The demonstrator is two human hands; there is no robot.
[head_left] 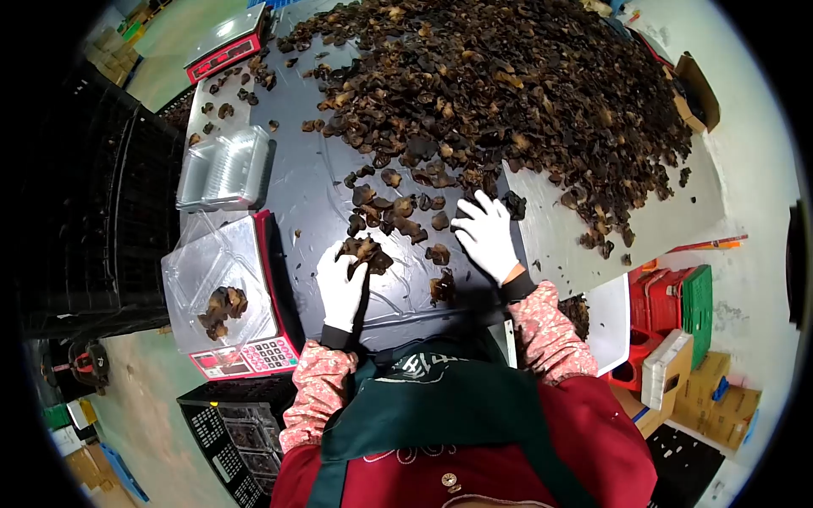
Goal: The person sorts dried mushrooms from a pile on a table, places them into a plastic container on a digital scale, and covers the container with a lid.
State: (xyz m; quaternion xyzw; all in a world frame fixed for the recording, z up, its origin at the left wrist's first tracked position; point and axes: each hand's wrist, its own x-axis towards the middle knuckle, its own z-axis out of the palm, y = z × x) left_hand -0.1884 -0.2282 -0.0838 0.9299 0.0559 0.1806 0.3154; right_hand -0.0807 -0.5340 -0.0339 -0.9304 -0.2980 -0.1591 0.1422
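Observation:
My left hand (341, 288), in a white glove, curls its fingers around a few dark brown wood ear mushrooms (366, 253) on the grey table (313, 203). To the right, my right hand (489, 239), gloved too, has its fingers spread apart over the table and holds nothing. Between and beyond both hands lie loose wood ear mushrooms (405, 208). On the left, a scale (275, 339) carries a clear plastic tray (190, 275) with a small clump of mushrooms (223, 311) in it.
A large mushroom heap (508, 93) covers the back of the table. Stacked clear trays (224, 169) stand behind the near scale, and a second scale (227, 44) sits at the far left. Black crates (233, 432), a white bin (611, 317) and a green-red crate (696, 305) surround the table.

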